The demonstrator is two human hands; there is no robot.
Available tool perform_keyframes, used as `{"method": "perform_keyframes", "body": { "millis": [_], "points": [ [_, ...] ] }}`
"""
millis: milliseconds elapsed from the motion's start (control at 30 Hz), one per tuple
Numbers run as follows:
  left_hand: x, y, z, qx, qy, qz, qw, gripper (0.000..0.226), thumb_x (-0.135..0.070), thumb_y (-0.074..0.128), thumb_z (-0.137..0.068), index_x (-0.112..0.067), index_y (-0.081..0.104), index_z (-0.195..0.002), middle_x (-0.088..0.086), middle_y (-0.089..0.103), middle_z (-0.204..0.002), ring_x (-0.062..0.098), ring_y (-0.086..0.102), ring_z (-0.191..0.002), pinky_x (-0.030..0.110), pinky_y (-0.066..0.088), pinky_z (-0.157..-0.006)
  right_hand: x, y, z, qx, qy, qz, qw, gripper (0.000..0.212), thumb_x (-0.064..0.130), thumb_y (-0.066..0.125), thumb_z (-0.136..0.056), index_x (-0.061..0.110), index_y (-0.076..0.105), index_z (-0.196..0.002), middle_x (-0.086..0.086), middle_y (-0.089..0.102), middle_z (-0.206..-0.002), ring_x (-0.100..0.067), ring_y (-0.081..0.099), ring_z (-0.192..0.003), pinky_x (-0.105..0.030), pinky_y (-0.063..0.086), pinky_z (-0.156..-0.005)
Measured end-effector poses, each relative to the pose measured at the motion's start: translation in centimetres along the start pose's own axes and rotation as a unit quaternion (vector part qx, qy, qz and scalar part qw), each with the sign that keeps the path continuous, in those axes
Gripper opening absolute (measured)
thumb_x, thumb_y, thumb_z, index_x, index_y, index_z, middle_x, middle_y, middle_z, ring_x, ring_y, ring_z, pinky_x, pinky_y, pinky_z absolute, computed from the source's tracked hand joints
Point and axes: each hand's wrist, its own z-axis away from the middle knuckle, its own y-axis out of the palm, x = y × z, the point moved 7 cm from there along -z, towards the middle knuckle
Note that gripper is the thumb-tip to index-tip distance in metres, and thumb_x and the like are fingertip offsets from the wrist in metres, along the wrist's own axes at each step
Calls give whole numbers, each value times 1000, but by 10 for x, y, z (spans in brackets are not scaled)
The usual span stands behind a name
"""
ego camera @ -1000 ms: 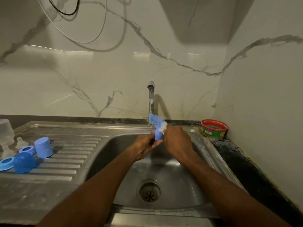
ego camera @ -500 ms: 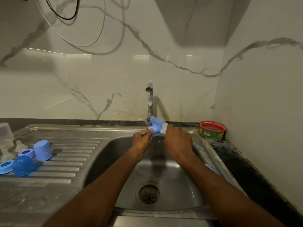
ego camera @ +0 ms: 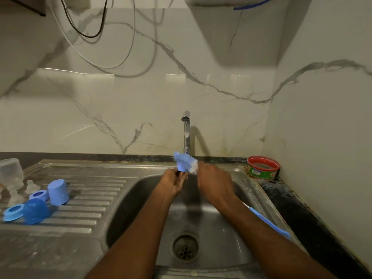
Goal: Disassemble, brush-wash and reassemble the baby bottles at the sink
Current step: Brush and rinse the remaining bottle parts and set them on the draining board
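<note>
Right hand [ego camera: 215,183]: my fingers curl round the brush [ego camera: 186,162], its head under the tap [ego camera: 186,129].
Left hand [ego camera: 174,181]: pinching a small part below the tap.
Caps [ego camera: 58,191]: left of the tap.

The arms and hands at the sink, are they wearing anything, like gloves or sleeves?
No. Both forearms are bare up to the picture's bottom edge, with no sleeves in view. The left hand and right hand wear no gloves, and no watch, bracelet or ring shows.
</note>
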Motion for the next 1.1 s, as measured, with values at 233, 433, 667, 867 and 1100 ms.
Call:
{"method": "perform_keyframes", "body": {
  "millis": [233,433,667,867,1100],
  "points": [
    [23,17,17,87,-103,-7,991,33,-9,41,-106,11,59,-125,29,68,-112,37,69,-97,49,59,-77,3,-18,1,-88,10,22,996,26,31,53,-102,20,49,-125,-4,67,-114,-26,69,-95,-34,45,-68],
    [22,9,-3,55,-37,50,997,36,-11,37,-108,9,58,-128,26,72,-89,34,73,-74,38,62,-56,2,1,5,-17,43,-63,997,26,33,59,-98,17,60,-119,-5,68,-111,-21,63,-87,-30,47,-71],
    [39,23,1,69,4,54,996,31,-9,42,-104,6,62,-122,22,68,-112,29,69,-88,34,62,-65,-11,6,0,10,100,-142,985,28,31,61,-99,12,63,-119,-6,67,-115,-20,58,-89,-27,42,-74],
    [31,13,0,23,33,29,999,30,-9,39,-105,5,65,-112,20,70,-103,27,69,-82,27,59,-49,-11,0,2,11,81,-178,981,33,30,54,-103,7,63,-125,-11,68,-119,-27,65,-104,-25,38,-73],
    [30,20,8,46,39,12,998,34,-5,38,-105,10,57,-128,21,69,-101,29,68,-88,30,62,-56,-18,6,0,45,104,-181,977,29,26,55,-102,8,64,-123,-13,67,-121,-28,64,-106,-26,39,-75]
  ]
}}
